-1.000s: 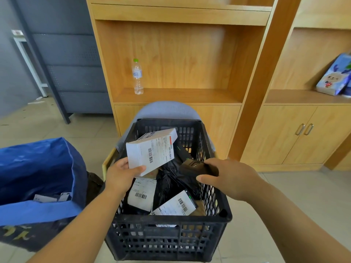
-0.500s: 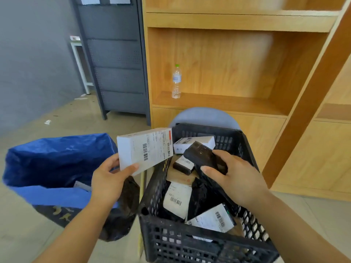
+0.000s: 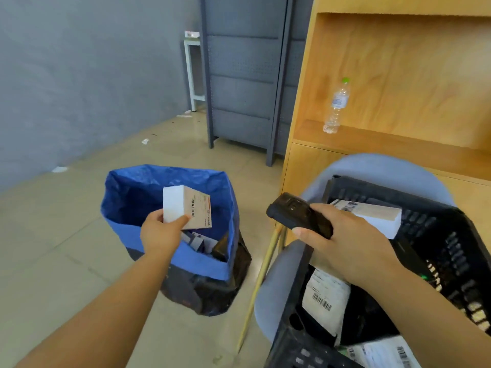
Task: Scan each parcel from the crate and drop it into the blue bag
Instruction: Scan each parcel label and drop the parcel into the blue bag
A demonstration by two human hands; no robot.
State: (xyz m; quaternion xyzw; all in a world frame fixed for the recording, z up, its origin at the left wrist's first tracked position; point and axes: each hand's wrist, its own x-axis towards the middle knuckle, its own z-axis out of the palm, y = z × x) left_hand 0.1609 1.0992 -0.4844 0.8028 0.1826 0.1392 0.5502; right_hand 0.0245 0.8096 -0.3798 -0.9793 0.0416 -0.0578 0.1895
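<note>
My left hand [image 3: 160, 232] grips a white box parcel [image 3: 187, 207] with a barcode label, held over the open mouth of the blue bag [image 3: 127, 197] on the floor. Several parcels lie in the bag's bottom. My right hand [image 3: 342, 240] grips a black handheld scanner [image 3: 297, 215] above the near left edge of the black plastic crate [image 3: 451, 235]. Inside the crate lie a white box [image 3: 372, 216] and a labelled white mailer [image 3: 324, 296] among other parcels.
The crate sits on a light blue chair [image 3: 276, 282] with wooden legs. A wooden shelf unit [image 3: 398, 75] behind holds a water bottle [image 3: 336, 107]. A grey metal cabinet [image 3: 244, 75] stands at the back. Tiled floor [image 3: 53, 248] surrounds the bag.
The view has swung left. My left hand carried the white box from above the crate over to the blue bag's opening. My right hand kept the scanner near the crate's edge.
</note>
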